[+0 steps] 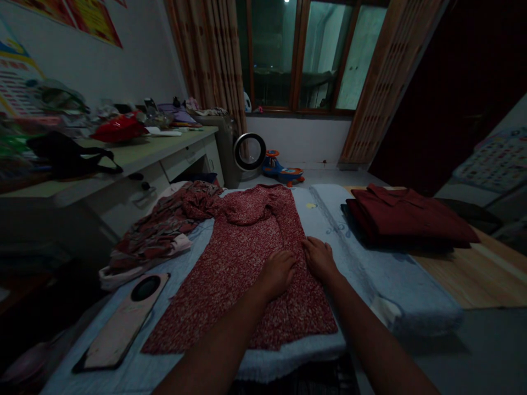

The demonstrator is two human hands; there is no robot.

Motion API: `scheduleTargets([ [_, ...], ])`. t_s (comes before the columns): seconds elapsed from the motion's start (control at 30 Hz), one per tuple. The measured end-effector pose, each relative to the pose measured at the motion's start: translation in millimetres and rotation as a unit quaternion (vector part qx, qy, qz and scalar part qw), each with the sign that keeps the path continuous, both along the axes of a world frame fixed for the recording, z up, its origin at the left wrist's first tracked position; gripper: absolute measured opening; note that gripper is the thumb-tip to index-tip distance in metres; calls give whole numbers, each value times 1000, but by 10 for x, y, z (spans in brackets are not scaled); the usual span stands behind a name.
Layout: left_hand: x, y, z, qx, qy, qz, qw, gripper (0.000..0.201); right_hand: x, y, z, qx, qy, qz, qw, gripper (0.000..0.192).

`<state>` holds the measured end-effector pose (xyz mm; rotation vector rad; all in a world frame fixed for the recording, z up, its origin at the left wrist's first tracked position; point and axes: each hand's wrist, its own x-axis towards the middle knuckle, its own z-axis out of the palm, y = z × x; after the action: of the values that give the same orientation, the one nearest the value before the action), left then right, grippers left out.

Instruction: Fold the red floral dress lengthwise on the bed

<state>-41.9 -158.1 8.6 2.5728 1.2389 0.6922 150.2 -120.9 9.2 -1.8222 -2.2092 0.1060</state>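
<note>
A dark red garment with pale speckles (pixel 247 258) lies spread on a light blue cover (pixel 321 208), one short sleeve folded inward near the top. My left hand (pixel 279 271) rests on its middle right part, fingers curled together against the cloth. At the garment's right edge, my right hand (pixel 318 258) is closed with its fingertips on the border. The fingertips of both hands are partly hidden, and the cloth between them is small to see. Left of the garment lies a phone (pixel 123 323) with a pinkish back and a big round black camera area.
Crumpled patterned clothing (pixel 164 225) is heaped at the left. Folded dark red and black clothes (pixel 411 216) are stacked at the right, near a wooden board (pixel 486 269). A cluttered desk (pixel 144 156) stands left; a blue and orange ride-on toy (pixel 282 170) sits by the window wall.
</note>
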Motion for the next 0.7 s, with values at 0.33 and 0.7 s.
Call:
scheduleTargets([
  [0.33,-4,11,8,-7,-9,-6,1000,30,-123,-255,57,23,12,80,996,41],
  [0.7,-5,3,1,-5,-8,-5,1000,30,-107,-319,-20,14,10,45,999,43],
])
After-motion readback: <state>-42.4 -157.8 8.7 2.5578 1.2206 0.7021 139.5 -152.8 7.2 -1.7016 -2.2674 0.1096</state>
